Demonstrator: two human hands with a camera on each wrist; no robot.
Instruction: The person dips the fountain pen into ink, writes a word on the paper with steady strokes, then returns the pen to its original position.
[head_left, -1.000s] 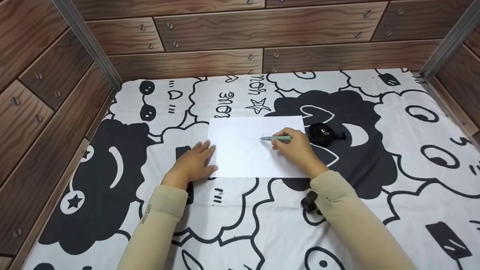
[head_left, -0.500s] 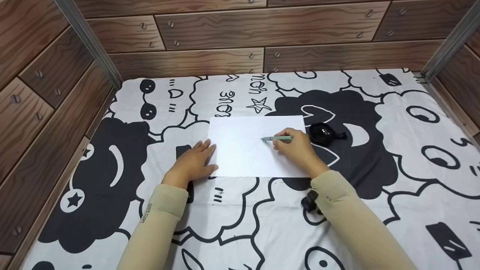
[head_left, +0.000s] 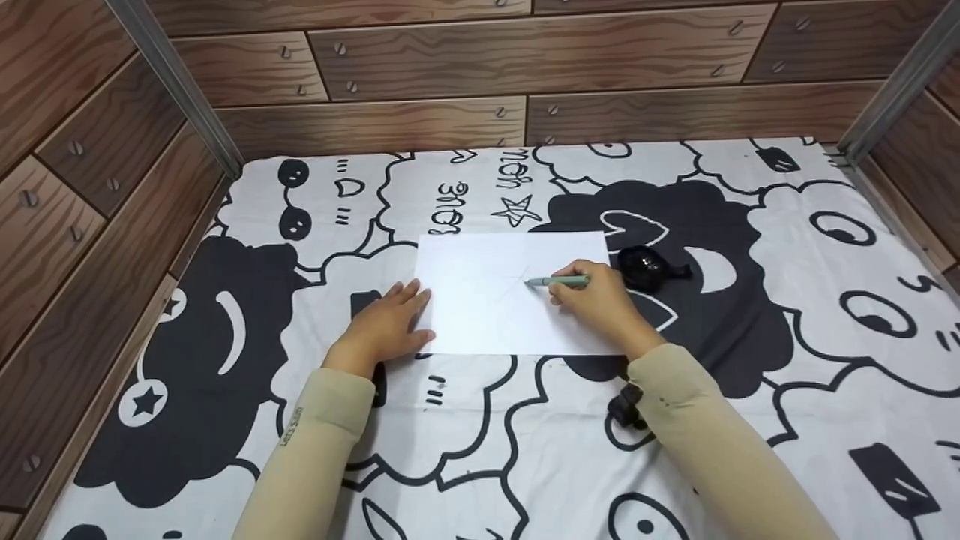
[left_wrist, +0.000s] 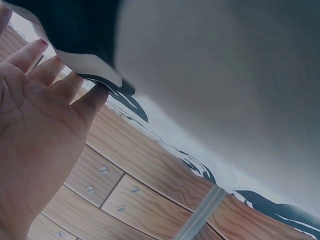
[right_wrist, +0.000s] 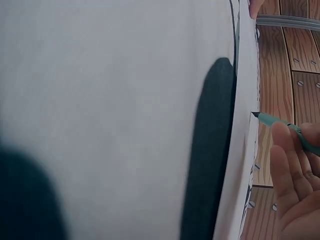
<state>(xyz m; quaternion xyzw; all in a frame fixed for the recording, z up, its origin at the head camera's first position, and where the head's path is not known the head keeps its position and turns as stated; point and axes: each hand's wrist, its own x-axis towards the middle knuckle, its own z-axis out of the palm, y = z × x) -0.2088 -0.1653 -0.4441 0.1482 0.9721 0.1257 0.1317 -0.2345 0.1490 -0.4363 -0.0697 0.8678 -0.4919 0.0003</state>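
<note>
A white sheet of paper [head_left: 480,315] lies on the cloth in the head view, with a few faint thin lines near its middle. My right hand [head_left: 600,300] pinches a green fountain pen [head_left: 566,281], whose dark nib meets the sheet close to those lines. In the right wrist view the pen [right_wrist: 270,120] slants between thumb and fingers, nib against the paper [right_wrist: 240,125]. My left hand [head_left: 382,326] rests flat with spread fingers along the sheet's left edge, fingertips and thumb touching it. The left wrist view shows that hand's palm [left_wrist: 40,120], its fingers extended.
Right of the sheet lies a glossy black rounded object [head_left: 643,268] with a short narrow stub. A small black item [head_left: 625,407] shows beside the right sleeve. The black-and-white cartoon cloth [head_left: 465,435] covers the surface, bounded by wood-patterned walls [head_left: 420,67].
The pen tip has moved slightly right and a little down across the paper, the right hand moving with it. Faint lines show there. The left hand has stayed in place.
</note>
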